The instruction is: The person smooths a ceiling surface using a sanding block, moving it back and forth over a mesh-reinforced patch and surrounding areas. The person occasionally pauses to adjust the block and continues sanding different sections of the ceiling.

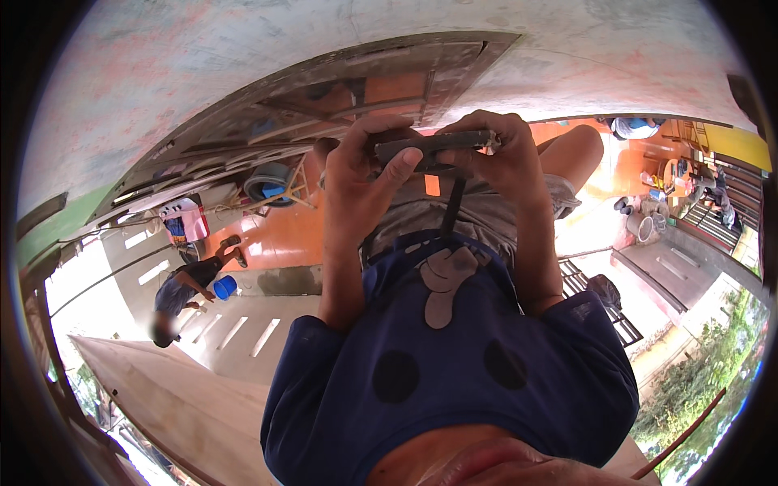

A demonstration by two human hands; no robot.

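Both of my hands grip a dark, flat, phone-like slab (pixel 438 143), held sideways in front of my body. My left hand (pixel 365 166) is closed round its left end, with the thumb lying across the near face. At the other end, my right hand (pixel 506 158) has its fingers curled over the top and its thumb below. The slab's far face is hidden, so I cannot tell exactly what it is. Below it, a dark strap (pixel 454 206) hangs toward my blue shirt (pixel 446 356). My bent knee (pixel 579 154) shows beyond my right hand.
A wall (pixel 243 61) with a wood-framed glass panel (pixel 316 101) rises ahead. At left, another person (pixel 186 287) stands by a blue bucket (pixel 225 287). A grey basin (pixel 271 180) and pink basket (pixel 188 220) are farther up. Pale buckets (pixel 646 229) stand on the right.
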